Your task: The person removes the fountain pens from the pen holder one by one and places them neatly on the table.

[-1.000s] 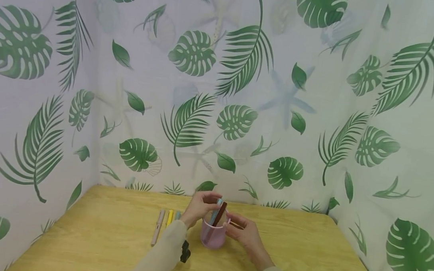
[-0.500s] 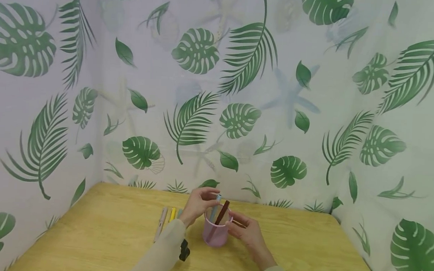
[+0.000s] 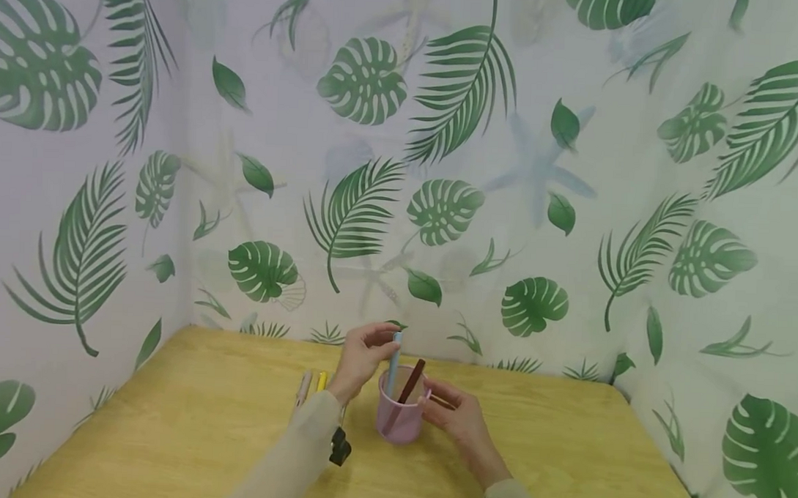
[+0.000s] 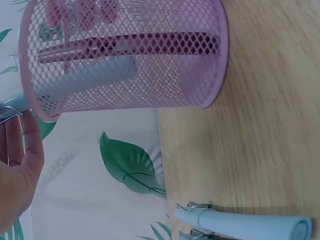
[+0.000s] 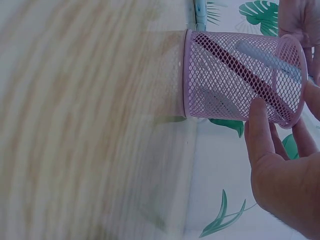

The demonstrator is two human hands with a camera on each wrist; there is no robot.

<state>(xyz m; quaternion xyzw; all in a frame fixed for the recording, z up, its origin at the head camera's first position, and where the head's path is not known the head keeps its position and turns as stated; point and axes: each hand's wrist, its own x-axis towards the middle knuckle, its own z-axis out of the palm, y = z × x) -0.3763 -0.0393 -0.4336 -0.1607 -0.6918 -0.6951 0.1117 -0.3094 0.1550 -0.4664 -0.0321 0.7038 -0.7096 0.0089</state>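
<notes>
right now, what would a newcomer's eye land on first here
Probably the green leaves on the pale backdrop, filling most of the head view. Then the pink mesh cup on the wooden table, a dark red pen leaning inside. The left hand pinches a light blue pen reaching into it; the right hand grips the cup near its rim.

- pink cup (image 4: 160, 95) is showing open mesh, looking like coated metal
- brown pen (image 3: 412, 381) is looking like smooth plastic
- pale blue pen (image 3: 394, 360) is looking like matt plastic; its clip (image 4: 10, 115) is shining like metal
- table (image 4: 260, 130) is showing smooth wood grain, faintly reflecting
- backdrop (image 3: 441, 162) is looking like thin, printed sheeting
- sleeve (image 3: 286, 450) is looking like matt cloth
</notes>
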